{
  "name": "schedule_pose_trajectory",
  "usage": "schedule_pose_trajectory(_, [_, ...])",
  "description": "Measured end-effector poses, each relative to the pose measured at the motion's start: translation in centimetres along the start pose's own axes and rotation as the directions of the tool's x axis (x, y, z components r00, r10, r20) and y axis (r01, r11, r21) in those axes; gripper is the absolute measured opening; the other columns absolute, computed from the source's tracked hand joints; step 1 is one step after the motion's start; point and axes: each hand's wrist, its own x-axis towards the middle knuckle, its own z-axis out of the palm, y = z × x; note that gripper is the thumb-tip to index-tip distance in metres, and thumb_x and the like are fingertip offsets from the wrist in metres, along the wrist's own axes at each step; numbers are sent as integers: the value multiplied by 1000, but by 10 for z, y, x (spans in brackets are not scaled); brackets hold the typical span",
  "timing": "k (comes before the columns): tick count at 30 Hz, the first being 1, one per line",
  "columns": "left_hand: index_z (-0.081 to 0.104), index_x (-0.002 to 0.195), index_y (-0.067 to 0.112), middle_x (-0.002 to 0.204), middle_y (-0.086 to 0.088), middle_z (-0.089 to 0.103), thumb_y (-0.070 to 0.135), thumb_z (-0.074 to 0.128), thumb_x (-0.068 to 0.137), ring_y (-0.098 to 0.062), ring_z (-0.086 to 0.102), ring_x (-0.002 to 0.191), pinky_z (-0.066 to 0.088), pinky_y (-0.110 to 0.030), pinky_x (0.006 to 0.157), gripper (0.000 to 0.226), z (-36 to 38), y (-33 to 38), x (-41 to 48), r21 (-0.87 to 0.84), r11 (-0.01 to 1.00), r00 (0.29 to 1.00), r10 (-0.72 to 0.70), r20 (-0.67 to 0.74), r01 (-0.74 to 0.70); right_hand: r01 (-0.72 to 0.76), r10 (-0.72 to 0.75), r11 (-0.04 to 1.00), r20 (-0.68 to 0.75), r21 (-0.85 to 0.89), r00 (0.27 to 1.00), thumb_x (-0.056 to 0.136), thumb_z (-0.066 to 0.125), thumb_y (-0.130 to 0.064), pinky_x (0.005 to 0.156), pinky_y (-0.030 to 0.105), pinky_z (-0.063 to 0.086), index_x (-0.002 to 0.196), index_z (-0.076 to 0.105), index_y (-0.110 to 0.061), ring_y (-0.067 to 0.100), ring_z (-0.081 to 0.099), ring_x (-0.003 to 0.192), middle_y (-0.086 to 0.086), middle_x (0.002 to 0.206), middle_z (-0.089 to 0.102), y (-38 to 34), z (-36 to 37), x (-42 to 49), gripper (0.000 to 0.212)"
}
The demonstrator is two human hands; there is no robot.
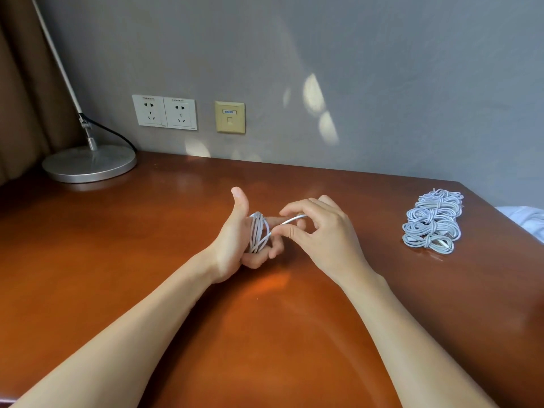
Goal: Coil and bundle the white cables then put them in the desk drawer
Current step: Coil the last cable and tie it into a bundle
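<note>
A white cable (258,233) is wound in several loops around the fingers of my left hand (232,242), whose thumb sticks up and whose lower fingers curl under the coil. My right hand (321,231) pinches the cable's free end between thumb and fingers just right of the coil, a short straight length running between the two hands. Both hands hover over the middle of the wooden desk (147,260). Several coiled and tied white cable bundles (432,221) lie in a row near the desk's right edge. No drawer is in view.
A desk lamp with a round metal base (88,164) stands at the back left, its black cord trailing to the wall. Wall sockets (164,112) and a beige network plate (230,117) sit above the desk's back edge. White fabric (527,219) shows past the right edge.
</note>
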Motion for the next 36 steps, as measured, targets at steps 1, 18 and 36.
schedule_pose_trajectory(1, [74,113,10,70,-18,42,83,-21,82,-25,13,50,13,-36,50,123,2,2,-2,-4,1000,999,-13,33,13,5,-5,1000,2,1,1000,85,73,-51,68,17,42,101,76,-26,8,52,86,-12,90,70,-1,0,0,30])
schedule_pose_trajectory(18, [48,55,3,47,-8,35,83,-29,73,-18,20,42,20,-30,47,112,1,8,-9,141,976,963,-188,190,163,-183,128,972,318,150,940,94,60,-54,80,15,46,117,76,-38,5,50,107,-19,99,60,-12,-1,2,32])
schedule_pose_trajectory(36, [69,57,13,48,-7,42,82,-30,76,-24,13,47,12,-39,54,122,4,14,-12,109,977,972,-195,132,182,-229,164,965,393,126,905,99,53,-55,84,24,51,113,69,-42,4,52,106,-23,103,61,-12,-5,3,25])
